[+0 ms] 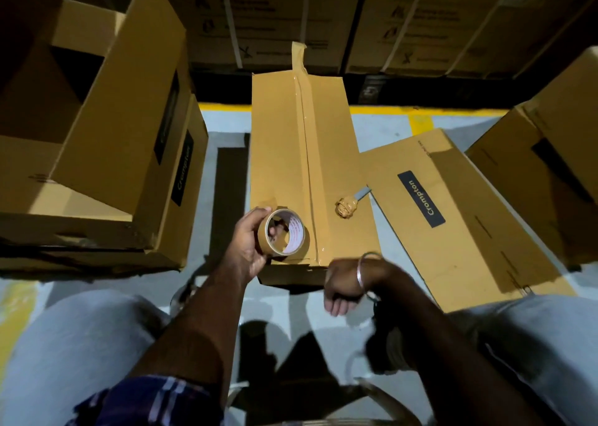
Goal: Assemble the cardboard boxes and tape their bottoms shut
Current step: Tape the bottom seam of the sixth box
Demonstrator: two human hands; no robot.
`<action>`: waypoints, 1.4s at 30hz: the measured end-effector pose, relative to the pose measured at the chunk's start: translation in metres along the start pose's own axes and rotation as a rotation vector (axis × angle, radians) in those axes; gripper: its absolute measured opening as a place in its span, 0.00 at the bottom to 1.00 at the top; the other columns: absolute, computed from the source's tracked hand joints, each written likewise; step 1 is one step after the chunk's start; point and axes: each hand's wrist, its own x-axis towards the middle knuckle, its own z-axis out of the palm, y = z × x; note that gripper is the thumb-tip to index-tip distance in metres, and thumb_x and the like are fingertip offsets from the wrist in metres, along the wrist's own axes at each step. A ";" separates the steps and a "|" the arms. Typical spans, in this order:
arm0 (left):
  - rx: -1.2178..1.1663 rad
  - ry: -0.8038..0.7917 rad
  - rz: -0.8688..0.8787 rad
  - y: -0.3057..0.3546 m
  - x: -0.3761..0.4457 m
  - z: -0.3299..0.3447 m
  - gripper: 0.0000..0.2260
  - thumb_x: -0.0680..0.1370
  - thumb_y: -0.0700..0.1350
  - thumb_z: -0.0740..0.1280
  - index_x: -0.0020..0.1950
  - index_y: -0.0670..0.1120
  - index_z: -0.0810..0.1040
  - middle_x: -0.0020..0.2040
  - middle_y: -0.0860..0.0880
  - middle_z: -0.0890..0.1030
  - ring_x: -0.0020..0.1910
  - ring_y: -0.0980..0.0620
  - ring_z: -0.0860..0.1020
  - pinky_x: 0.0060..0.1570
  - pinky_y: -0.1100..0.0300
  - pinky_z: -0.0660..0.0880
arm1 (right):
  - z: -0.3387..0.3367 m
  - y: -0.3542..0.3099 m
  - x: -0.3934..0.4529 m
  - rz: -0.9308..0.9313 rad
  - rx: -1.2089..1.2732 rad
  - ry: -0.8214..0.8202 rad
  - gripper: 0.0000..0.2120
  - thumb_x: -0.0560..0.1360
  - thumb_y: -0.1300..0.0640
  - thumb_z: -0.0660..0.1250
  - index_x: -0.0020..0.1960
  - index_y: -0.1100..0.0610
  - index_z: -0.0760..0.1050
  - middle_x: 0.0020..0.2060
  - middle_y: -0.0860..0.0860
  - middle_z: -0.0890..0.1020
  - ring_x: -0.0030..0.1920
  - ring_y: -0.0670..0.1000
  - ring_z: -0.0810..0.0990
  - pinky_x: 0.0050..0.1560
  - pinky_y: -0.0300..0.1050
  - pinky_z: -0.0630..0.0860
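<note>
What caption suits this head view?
Left hand holds tape roll over a taped box.

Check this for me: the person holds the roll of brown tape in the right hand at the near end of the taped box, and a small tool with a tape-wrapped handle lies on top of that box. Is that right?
Not quite. The head view shows the roll of brown tape in the left hand, its fingers curled round it; the right hand holds nothing that shows. The rest stands: the roll is at the near end of the taped box, and the small tool lies on top of it.
</note>
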 end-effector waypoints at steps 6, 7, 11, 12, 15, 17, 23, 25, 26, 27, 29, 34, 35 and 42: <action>-0.022 0.056 -0.019 0.001 0.009 0.004 0.09 0.81 0.41 0.66 0.41 0.42 0.81 0.29 0.48 0.78 0.24 0.57 0.72 0.33 0.64 0.76 | -0.116 -0.073 -0.014 -0.502 -0.169 1.076 0.13 0.80 0.57 0.64 0.59 0.57 0.84 0.58 0.56 0.85 0.60 0.57 0.81 0.58 0.48 0.76; -0.013 0.064 -0.029 0.003 0.013 0.003 0.09 0.81 0.40 0.66 0.42 0.41 0.80 0.29 0.47 0.78 0.24 0.57 0.72 0.34 0.64 0.76 | -0.137 -0.085 0.003 -0.521 -0.215 1.111 0.16 0.81 0.55 0.64 0.66 0.58 0.80 0.64 0.56 0.81 0.65 0.57 0.77 0.63 0.48 0.73; 0.038 0.068 -0.015 0.004 0.014 0.009 0.06 0.82 0.38 0.65 0.47 0.37 0.77 0.28 0.45 0.77 0.24 0.56 0.72 0.48 0.57 0.75 | -0.214 -0.124 0.069 -0.413 -0.470 1.042 0.29 0.83 0.44 0.61 0.79 0.58 0.63 0.80 0.56 0.63 0.79 0.56 0.62 0.77 0.51 0.63; 0.049 0.083 -0.004 0.004 0.019 0.011 0.06 0.82 0.38 0.64 0.47 0.37 0.76 0.28 0.45 0.76 0.23 0.55 0.71 0.44 0.58 0.76 | -0.238 -0.133 0.087 -0.385 -0.490 1.030 0.32 0.83 0.42 0.60 0.81 0.58 0.60 0.81 0.56 0.59 0.80 0.56 0.59 0.78 0.51 0.60; 0.105 0.134 -0.015 0.009 0.028 0.018 0.04 0.80 0.38 0.68 0.46 0.40 0.77 0.29 0.44 0.73 0.22 0.55 0.71 0.26 0.65 0.73 | -0.296 -0.154 0.128 -0.283 -0.499 1.004 0.38 0.83 0.36 0.55 0.82 0.60 0.53 0.83 0.58 0.53 0.82 0.56 0.53 0.80 0.53 0.54; 0.098 0.150 -0.021 0.014 0.040 0.028 0.08 0.73 0.38 0.75 0.48 0.41 0.78 0.29 0.44 0.77 0.24 0.53 0.75 0.28 0.64 0.76 | -0.333 -0.167 0.150 -0.239 -0.498 0.995 0.39 0.83 0.34 0.52 0.83 0.60 0.51 0.83 0.57 0.51 0.82 0.56 0.51 0.81 0.54 0.52; 0.155 0.048 -0.104 0.031 0.056 0.038 0.10 0.65 0.43 0.77 0.45 0.43 0.89 0.38 0.36 0.83 0.31 0.45 0.81 0.29 0.60 0.76 | -0.409 -0.194 0.195 -0.114 -0.324 1.024 0.43 0.77 0.25 0.48 0.77 0.56 0.68 0.73 0.59 0.73 0.69 0.61 0.74 0.61 0.55 0.71; 0.222 -0.017 -0.130 0.034 0.060 0.034 0.17 0.59 0.46 0.85 0.44 0.44 0.89 0.31 0.37 0.78 0.21 0.48 0.75 0.23 0.63 0.70 | -0.423 -0.202 0.206 -0.094 -0.156 0.968 0.47 0.73 0.20 0.49 0.75 0.54 0.70 0.70 0.60 0.75 0.63 0.62 0.77 0.59 0.54 0.74; 0.237 -0.016 -0.138 0.034 0.061 0.031 0.19 0.56 0.47 0.86 0.44 0.44 0.89 0.28 0.38 0.76 0.19 0.48 0.74 0.22 0.64 0.69 | -0.429 -0.205 0.209 -0.085 -0.064 0.935 0.50 0.70 0.18 0.50 0.76 0.54 0.69 0.69 0.60 0.76 0.61 0.62 0.78 0.60 0.56 0.75; 0.232 -0.011 -0.142 0.032 0.064 0.027 0.19 0.56 0.46 0.83 0.45 0.45 0.89 0.27 0.38 0.76 0.19 0.48 0.73 0.22 0.65 0.69 | -0.434 -0.207 0.213 -0.068 0.009 0.896 0.53 0.67 0.17 0.52 0.77 0.53 0.68 0.68 0.60 0.76 0.59 0.62 0.78 0.59 0.58 0.76; 0.213 -0.009 -0.143 0.032 0.062 0.028 0.16 0.61 0.44 0.78 0.48 0.44 0.89 0.26 0.37 0.75 0.19 0.48 0.72 0.22 0.65 0.69 | -0.441 -0.207 0.215 -0.049 0.095 0.819 0.55 0.62 0.15 0.56 0.75 0.53 0.70 0.62 0.60 0.79 0.55 0.62 0.79 0.56 0.59 0.77; 0.200 0.032 -0.109 0.031 0.057 0.036 0.10 0.66 0.44 0.71 0.42 0.40 0.87 0.23 0.39 0.73 0.16 0.50 0.70 0.18 0.67 0.66 | -0.444 -0.201 0.214 -0.111 0.121 0.823 0.50 0.65 0.17 0.54 0.70 0.53 0.75 0.58 0.58 0.81 0.54 0.58 0.80 0.56 0.54 0.75; 0.211 0.039 -0.098 0.031 0.056 0.037 0.10 0.66 0.44 0.72 0.42 0.40 0.86 0.23 0.40 0.72 0.16 0.51 0.69 0.18 0.66 0.65 | -0.437 -0.198 0.208 -0.182 0.085 0.884 0.45 0.70 0.20 0.52 0.69 0.53 0.76 0.59 0.57 0.81 0.54 0.58 0.79 0.55 0.52 0.74; 0.190 0.059 -0.015 0.020 0.054 0.035 0.10 0.66 0.43 0.74 0.43 0.39 0.85 0.25 0.41 0.71 0.17 0.51 0.69 0.19 0.66 0.64 | -0.423 -0.148 0.187 -0.464 0.064 0.995 0.28 0.82 0.34 0.53 0.67 0.49 0.79 0.65 0.52 0.81 0.64 0.55 0.78 0.61 0.51 0.71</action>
